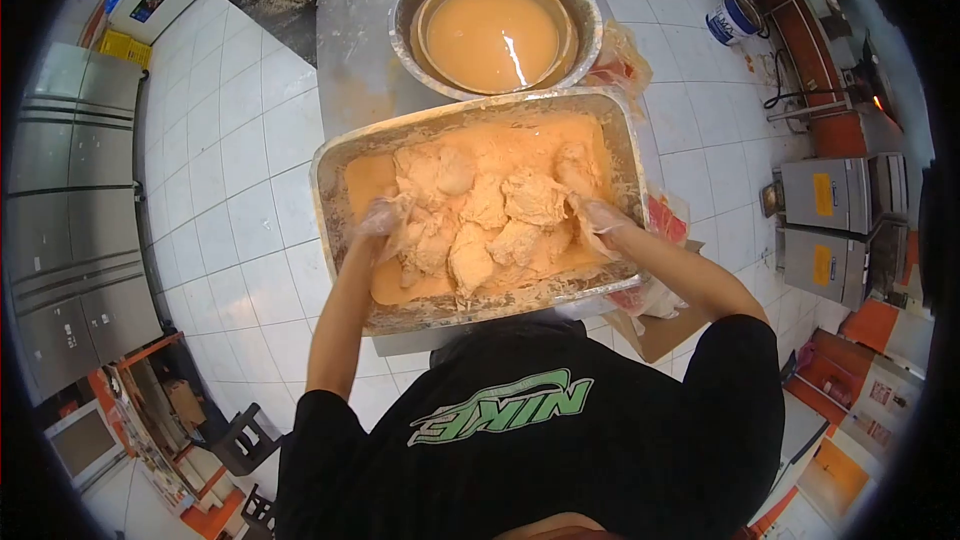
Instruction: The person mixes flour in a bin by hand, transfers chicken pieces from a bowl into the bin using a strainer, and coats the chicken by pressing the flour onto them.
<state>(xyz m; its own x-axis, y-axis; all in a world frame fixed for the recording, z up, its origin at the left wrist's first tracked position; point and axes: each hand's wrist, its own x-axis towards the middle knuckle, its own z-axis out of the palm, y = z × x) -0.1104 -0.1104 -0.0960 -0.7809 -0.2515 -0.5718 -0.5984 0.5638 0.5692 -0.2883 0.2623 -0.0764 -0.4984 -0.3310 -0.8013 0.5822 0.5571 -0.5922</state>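
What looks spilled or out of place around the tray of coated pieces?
Orange coating is crusted along the rim of the metal tray and dusted over the steel table beside the bowl. The tray sits askew at the table's near edge. The left hand and right hand rest among the coated pieces.

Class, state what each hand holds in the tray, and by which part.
Cannot be told for sure: the left hand touches the left edge of the coated chicken pieces, the right hand the right edge.
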